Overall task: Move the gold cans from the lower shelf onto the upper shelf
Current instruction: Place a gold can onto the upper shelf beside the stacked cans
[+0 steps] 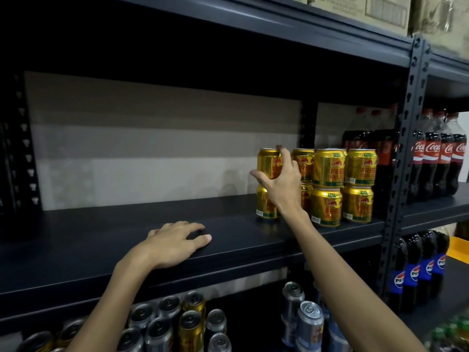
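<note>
Gold cans stand stacked two high on the upper shelf, at about 3 o'clock from the middle of the view. The stack is a tight block of several columns. At its 9 o'clock end, the right hand grips the end can, thumb on one side and fingers curled over the rim. That can sits squarely on another gold can beneath it. Whether the fingers are about to let go cannot be told.

The left hand lies at 7 o'clock, well apart from the right. It is flat and relaxed on the front edge of the upper shelf, holding nothing.

Much of the task looks done, but not all. On the lower shelf, whose surface is hidden under drinks, at least two remaining gold cans show near 6 o'clock. They stand among many silver cans. More gold ones may sit out of sight. The upper shelf has a long bare stretch toward 9 o'clock.

Cola bottles stand just beside the stack at 3 o'clock. Blue-labelled bottles are at 4 o'clock, and cardboard boxes at 1 o'clock.
</note>
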